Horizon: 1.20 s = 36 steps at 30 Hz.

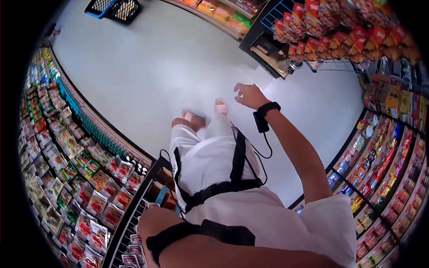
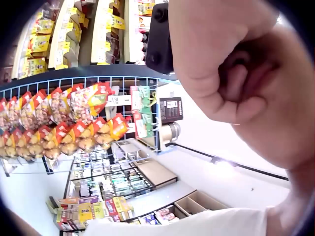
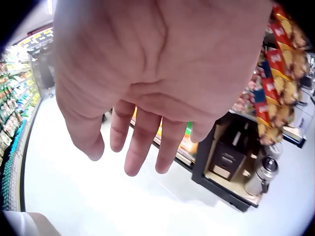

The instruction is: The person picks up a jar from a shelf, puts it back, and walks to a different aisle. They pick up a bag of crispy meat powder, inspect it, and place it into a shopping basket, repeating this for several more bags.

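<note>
My right hand [image 1: 250,96] hangs over the floor with its fingers loosely bent and nothing in them. Seen from the wrist, the right palm [image 3: 157,83] faces the camera, the four fingers and thumb pointing down and spread a little apart. The left hand [image 2: 231,73] has its fingers curled in toward the palm; no object shows in it, though the inside of the curl is dark. In the head view the left forearm [image 1: 201,252], with a black strap, crosses the bottom in front of the body, and little of that hand shows.
Shelves of packaged snacks [image 1: 96,203] curve along the left. Another shelf of small packs [image 1: 380,178] stands at the right. Red and yellow bags [image 1: 339,42] hang on a wire rack above a low cabinet [image 1: 268,56]. A black and blue basket [image 1: 118,10] sits on the floor [image 1: 134,67].
</note>
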Tool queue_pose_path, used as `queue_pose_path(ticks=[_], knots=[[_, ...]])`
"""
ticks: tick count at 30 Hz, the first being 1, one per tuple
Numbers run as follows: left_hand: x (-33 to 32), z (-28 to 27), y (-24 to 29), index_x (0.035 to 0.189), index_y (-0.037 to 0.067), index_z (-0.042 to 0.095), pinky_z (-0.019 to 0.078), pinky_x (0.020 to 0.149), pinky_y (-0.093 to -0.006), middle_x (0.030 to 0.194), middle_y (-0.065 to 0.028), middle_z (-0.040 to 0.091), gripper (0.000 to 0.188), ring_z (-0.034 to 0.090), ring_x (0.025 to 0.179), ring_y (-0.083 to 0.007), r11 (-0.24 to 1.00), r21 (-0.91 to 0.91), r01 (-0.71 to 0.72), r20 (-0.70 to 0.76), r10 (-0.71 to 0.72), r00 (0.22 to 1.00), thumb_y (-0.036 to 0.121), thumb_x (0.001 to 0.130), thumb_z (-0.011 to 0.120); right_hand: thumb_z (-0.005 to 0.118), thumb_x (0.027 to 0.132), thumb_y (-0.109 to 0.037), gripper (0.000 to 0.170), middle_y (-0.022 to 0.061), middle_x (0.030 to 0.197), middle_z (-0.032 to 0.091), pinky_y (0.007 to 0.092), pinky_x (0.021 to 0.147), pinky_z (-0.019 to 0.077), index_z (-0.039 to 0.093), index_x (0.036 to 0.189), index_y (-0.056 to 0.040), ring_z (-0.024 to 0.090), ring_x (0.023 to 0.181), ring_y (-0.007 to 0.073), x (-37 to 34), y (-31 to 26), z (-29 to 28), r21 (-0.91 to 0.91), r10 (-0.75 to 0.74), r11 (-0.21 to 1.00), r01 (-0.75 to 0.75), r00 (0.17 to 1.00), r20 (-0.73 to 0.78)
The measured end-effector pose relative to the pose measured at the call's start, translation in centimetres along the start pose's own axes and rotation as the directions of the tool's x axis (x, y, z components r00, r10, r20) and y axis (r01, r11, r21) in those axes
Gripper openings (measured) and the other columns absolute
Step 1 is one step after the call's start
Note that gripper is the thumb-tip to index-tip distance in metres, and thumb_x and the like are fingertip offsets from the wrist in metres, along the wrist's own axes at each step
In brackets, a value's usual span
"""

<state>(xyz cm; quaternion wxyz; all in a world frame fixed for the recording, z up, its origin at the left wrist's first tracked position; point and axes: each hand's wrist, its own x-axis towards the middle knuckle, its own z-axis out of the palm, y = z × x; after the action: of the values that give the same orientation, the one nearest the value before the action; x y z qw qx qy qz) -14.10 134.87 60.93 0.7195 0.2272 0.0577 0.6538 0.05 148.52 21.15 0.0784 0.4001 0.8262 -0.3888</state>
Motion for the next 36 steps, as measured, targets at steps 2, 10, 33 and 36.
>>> queue_pose_path(ticks=[2,10,33,36], knots=[[0.7,-3.2,1.3,0.089,-0.003,0.046,0.0354,0.054,-0.0304,0.097,-0.0248,0.052,0.056,0.047,0.064,-0.0222,0.996,0.087,0.016,0.030,-0.018,0.999,0.053,0.093,0.047,0.063,0.081,-0.023,0.025,0.0102,0.088,0.068,0.0517,0.100,0.0344,0.060,0.102,-0.0106,0.064,0.091,0.0289,3.1,-2.3,-0.7,0.012,-0.073,0.997,0.074,0.995,-0.061],[4.3,-16.5,11.8,0.111,-0.002,0.038,0.0364,0.072,-0.0345,0.112,-0.0243,0.049,0.052,0.048,0.086,-0.0273,0.961,0.275,-0.015,0.054,0.000,0.999,0.044,0.092,0.053,0.060,0.085,-0.029,0.028,0.0118,0.106,0.066,0.0601,0.105,0.0259,0.060,0.107,-0.0109,0.060,0.104,0.0286,4.7,3.0,-1.5,-0.409,0.170,0.904,-0.122,0.982,0.083],[10.9,-60.1,57.5,0.087,0.000,0.066,0.0446,0.055,-0.0340,0.055,-0.0093,0.051,0.033,0.055,0.050,-0.0186,0.351,0.592,0.725,-0.803,0.180,0.569,0.027,0.097,0.051,0.054,0.091,-0.021,0.025,0.0187,0.087,0.067,0.0351,0.076,0.0522,0.061,0.108,-0.0033,0.067,0.082,0.0300,63.3,-23.8,-7.9,0.020,-0.082,0.997,0.080,0.984,0.156],[7.8,-67.2,60.8,0.092,-0.001,0.059,0.0427,0.047,-0.0272,0.061,-0.0054,0.053,0.018,0.055,0.050,-0.0122,0.248,0.561,0.790,-0.798,0.417,0.436,0.016,0.096,0.053,0.054,0.089,-0.021,0.025,0.0206,0.090,0.067,0.0399,0.077,0.0519,0.061,0.106,-0.0032,0.066,0.085,0.0350,73.4,-30.9,-10.9,0.090,-0.217,0.975,0.204,0.962,0.165]])
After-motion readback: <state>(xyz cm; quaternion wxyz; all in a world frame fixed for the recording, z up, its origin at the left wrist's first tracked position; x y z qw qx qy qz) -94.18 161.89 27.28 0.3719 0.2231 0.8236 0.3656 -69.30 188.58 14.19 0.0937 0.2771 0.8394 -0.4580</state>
